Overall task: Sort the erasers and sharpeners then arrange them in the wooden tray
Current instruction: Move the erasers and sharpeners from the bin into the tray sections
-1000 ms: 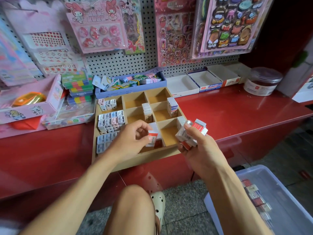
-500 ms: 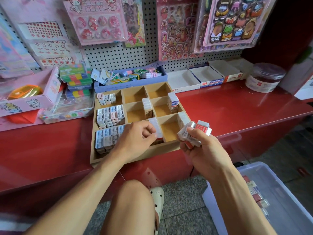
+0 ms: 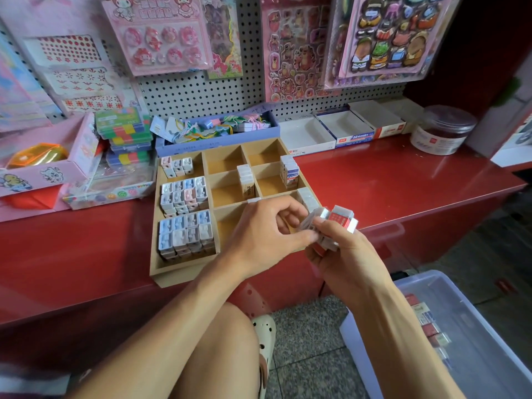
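Just above the tray (image 3: 184,276), right hand (image 3: 342,254) grips stacked erasers (image 3: 331,226); left hand (image 3: 264,234) pinches one from the stack

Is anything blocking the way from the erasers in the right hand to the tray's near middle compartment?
Only the person's own left hand, which reaches across to the erasers in the right hand and covers that part of the wooden tray. Nothing else visible lies between them.

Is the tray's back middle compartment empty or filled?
Empty: the back middle compartment of the wooden tray shows only bare wood floor, no erasers or sharpeners.
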Available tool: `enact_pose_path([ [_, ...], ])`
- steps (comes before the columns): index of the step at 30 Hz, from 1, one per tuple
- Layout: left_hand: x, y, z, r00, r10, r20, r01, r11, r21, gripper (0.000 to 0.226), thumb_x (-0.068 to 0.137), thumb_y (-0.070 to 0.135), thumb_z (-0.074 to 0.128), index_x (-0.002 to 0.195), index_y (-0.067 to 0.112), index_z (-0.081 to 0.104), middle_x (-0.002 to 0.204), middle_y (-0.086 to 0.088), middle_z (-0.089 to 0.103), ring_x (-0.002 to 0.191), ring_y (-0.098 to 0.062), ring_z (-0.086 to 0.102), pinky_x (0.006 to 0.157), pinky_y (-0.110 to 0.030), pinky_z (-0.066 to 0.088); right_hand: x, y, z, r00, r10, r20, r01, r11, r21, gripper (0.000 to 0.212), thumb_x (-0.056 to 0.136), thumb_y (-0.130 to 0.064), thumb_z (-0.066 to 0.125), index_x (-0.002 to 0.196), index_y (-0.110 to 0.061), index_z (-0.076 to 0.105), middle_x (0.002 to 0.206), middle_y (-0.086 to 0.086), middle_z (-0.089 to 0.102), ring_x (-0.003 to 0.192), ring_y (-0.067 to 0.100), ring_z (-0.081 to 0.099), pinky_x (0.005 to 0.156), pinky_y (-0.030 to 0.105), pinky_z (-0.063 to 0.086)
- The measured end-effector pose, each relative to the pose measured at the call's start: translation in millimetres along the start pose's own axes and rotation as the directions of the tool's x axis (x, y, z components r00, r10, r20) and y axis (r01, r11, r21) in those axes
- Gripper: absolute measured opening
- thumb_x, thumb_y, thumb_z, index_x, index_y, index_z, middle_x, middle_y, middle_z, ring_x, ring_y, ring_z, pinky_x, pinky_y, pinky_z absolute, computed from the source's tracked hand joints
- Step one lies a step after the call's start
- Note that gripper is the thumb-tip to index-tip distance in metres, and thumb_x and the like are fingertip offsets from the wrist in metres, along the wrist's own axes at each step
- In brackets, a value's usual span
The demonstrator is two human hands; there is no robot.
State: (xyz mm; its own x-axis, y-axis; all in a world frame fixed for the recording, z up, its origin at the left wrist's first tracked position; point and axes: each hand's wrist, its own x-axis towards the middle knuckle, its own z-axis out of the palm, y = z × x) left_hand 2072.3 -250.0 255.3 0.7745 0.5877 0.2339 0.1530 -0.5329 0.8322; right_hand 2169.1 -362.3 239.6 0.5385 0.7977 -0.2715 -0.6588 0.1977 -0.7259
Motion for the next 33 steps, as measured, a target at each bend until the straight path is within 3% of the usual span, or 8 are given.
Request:
enact_pose_path([
  [7,2,5,8,0.995,-0.089,0.045,0.088,0.996,0.016,0.023,0.07,0.021,0.083,0.091,0.023,0.076,0.06,0.019,0.067,0.053,0.006,0.057,0.055,-0.012,0.042,-1,-5,-7,0.998,-0.029,-0.05,0.028,0.999,-0.035,0.019,0.075,-0.011,0.068,0.094,-0.009,0.066,0.077,0.006,0.067,0.062,0.011,0.06,0.054,0.021,0.045],
  [11,13,-1,3,0.992,-0.125,-0.004,0.125,0.992,-0.034,0.025,0.064,0.037,0.075,0.087,0.027,0.076,0.076,0.014,0.07,0.065,-0.006,0.064,0.06,-0.02,0.044,0,-15,-17,0.988,-0.065,-0.141,0.072,0.996,0.044,0.022,0.066,-0.014,0.07,0.086,-0.013,0.061,0.075,0.004,0.063,0.063,0.013,0.057,0.052,0.019,0.042],
  [15,31,-7,-5,0.99,-0.142,-0.006,0.141,0.976,0.167,0.028,0.062,0.025,0.068,0.089,0.03,0.073,0.093,0.006,0.068,0.069,-0.011,0.063,0.065,-0.021,0.043,-2,-19,-33,0.969,-0.079,-0.233,0.081,0.997,-0.001,0.019,0.079,-0.004,0.07,0.089,-0.013,0.056,0.07,0.003,0.058,0.062,0.017,0.056,0.046,0.019,0.04],
  [21,47,-1,-3,0.985,-0.108,0.132,0.039,0.897,0.44,0.026,0.076,0.02,0.072,0.102,0.025,0.072,0.077,0.016,0.056,0.071,-0.003,0.052,0.065,-0.024,0.041,-9,-20,-49,0.969,-0.095,-0.229,0.07,0.991,-0.112,0.023,0.088,-0.006,0.068,0.103,-0.008,0.051,0.068,0.004,0.058,0.056,0.011,0.056,0.047,0.021,0.038],
  [26,56,1,12,0.972,-0.134,0.192,0.03,0.885,0.464,0.031,0.072,0.018,0.076,0.099,0.024,0.063,0.086,0.014,0.06,0.083,-0.012,0.058,0.079,-0.035,0.055,-11,-21,-56,0.973,-0.095,-0.211,0.072,0.991,-0.115,0.028,0.087,-0.007,0.069,0.107,-0.011,0.05,0.072,0.004,0.058,0.057,0.012,0.056,0.046,0.021,0.039],
  [30,56,0,26,0.966,-0.163,0.202,0.061,0.9,0.432,0.03,0.072,0.021,0.083,0.099,0.022,0.069,0.091,0.008,0.065,0.079,-0.004,0.061,0.076,-0.024,0.052,-12,-23,-60,0.974,-0.093,-0.205,0.064,0.988,-0.14,0.021,0.087,-0.01,0.071,0.097,-0.012,0.052,0.068,0.001,0.059,0.056,0.011,0.056,0.049,0.022,0.038],
  [33,54,-2,31,0.963,-0.204,0.177,0.137,0.933,0.333,0.032,0.07,0.021,0.086,0.098,0.022,0.071,0.093,0.006,0.066,0.08,-0.009,0.068,0.081,-0.026,0.055,-13,-25,-62,0.975,-0.089,-0.205,0.054,0.984,-0.168,0.019,0.086,-0.014,0.073,0.09,-0.013,0.054,0.067,0.002,0.058,0.055,0.011,0.056,0.049,0.022,0.038],
])
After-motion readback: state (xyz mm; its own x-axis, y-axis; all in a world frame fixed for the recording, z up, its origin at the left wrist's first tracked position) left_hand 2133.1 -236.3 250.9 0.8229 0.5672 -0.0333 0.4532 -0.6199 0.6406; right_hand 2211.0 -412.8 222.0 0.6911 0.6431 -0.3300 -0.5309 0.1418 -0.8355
